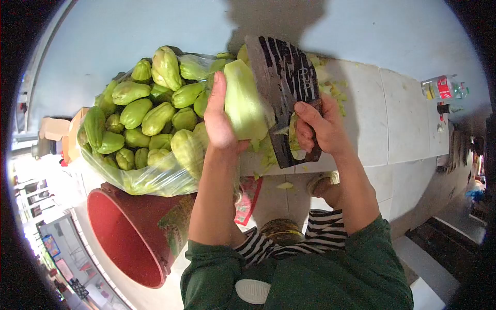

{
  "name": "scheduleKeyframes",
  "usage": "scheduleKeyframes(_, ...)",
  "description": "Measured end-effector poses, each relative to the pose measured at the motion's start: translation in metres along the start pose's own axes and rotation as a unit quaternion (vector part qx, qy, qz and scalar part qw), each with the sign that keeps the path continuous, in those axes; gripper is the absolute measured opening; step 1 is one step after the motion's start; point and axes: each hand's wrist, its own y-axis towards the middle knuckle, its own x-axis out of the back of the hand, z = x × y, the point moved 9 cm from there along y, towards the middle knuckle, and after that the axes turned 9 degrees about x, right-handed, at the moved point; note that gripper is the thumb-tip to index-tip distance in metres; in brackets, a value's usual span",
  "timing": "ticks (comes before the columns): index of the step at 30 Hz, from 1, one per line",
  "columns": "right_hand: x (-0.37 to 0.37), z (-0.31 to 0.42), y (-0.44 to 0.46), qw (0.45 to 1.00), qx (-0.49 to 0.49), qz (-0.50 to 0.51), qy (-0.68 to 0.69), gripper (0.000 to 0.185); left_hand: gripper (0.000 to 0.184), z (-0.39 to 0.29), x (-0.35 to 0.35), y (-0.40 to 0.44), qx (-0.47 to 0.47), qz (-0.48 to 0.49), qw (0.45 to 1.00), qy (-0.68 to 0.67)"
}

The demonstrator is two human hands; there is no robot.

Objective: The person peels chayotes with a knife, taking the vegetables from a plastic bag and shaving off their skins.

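Note:
A pale green peeled chayote (242,101) is held by my left hand (222,116), its fingers mostly hidden behind it and the thumb along its left side. My right hand (318,124) is closed round the handle of a wide cleaver (284,77) with a dark, streaked blade. The blade's edge is close beside the chayote's right side; whether they touch is unclear. Green peelings (264,157) lie below the blade, and more peelings (338,95) are to its right. Left of my left hand, a clear plastic bag (137,183) holds several unpeeled chayotes (157,119).
A red bucket (126,237) lies tilted below the bag. The white tiled ledge (408,113) runs right to a plastic bottle (444,88) with a red label. A cardboard box (75,132) stands at the left, and a red packet (249,201) is below the ledge.

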Motion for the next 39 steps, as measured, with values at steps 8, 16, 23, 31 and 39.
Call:
scheduleKeyframes(8, -0.002, -0.009, -0.001, 0.999, -0.022, 0.014, -0.033, 0.022, 0.051, 0.003, -0.002, 0.0, 0.022, 0.019, 1.0, -0.001)
scheduleKeyframes(16, -0.006, -0.02, -0.003, 0.998, -0.043, 0.048, -0.021, 0.021, 0.055, 0.001, -0.009, -0.001, 0.007, 0.023, 0.998, -0.057)
scheduleKeyframes(23, -0.007, -0.013, -0.002, 0.998, -0.036, 0.044, -0.009, 0.022, 0.056, 0.004, -0.016, 0.0, 0.021, 0.111, 0.989, -0.095)
scheduleKeyframes(31, -0.012, -0.011, 0.001, 0.999, -0.012, 0.035, 0.018, 0.023, 0.055, 0.009, -0.018, 0.0, 0.005, 0.008, 0.999, -0.034)
scheduleKeyframes(39, 0.007, 0.002, -0.002, 0.995, -0.026, -0.043, 0.081, 0.017, 0.062, -0.004, -0.001, 0.01, -0.025, 0.057, 0.997, -0.044)
